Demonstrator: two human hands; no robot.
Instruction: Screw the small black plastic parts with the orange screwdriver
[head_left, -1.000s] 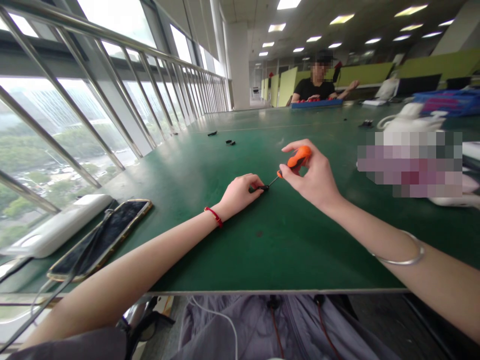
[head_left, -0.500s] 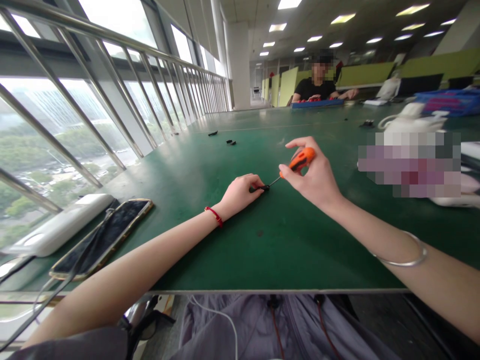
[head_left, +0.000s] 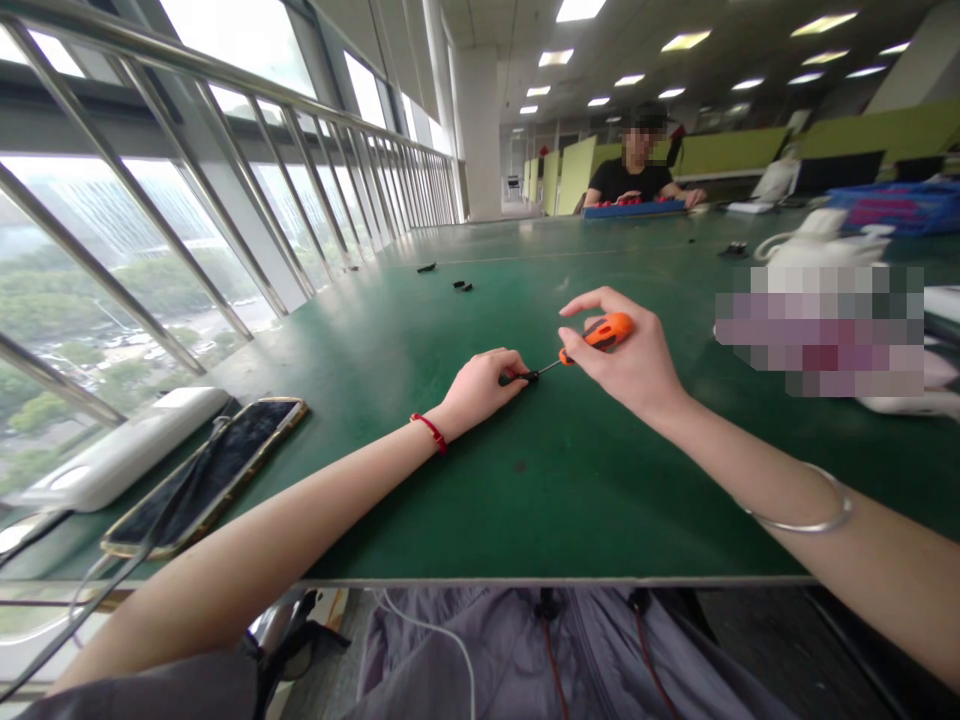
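Note:
My left hand (head_left: 480, 385) rests on the green table (head_left: 570, 490) with its fingers pinched on a small black part (head_left: 523, 377). My right hand (head_left: 626, 355) is closed round an orange-handled screwdriver (head_left: 600, 335). The screwdriver's thin metal shaft points left and its tip meets the black part. A red cord sits on my left wrist and a silver bangle on my right forearm.
A phone (head_left: 206, 475) and a white power bank (head_left: 120, 450) lie at the table's left edge by the window railing. Small black parts (head_left: 461, 286) lie farther back. A white object (head_left: 821, 240) is at the right. A person in black (head_left: 637, 175) sits at the far end.
My right hand has lowered the screwdriver handle, so the tool now lies flatter toward the table. My left hand and the black part have stayed in place.

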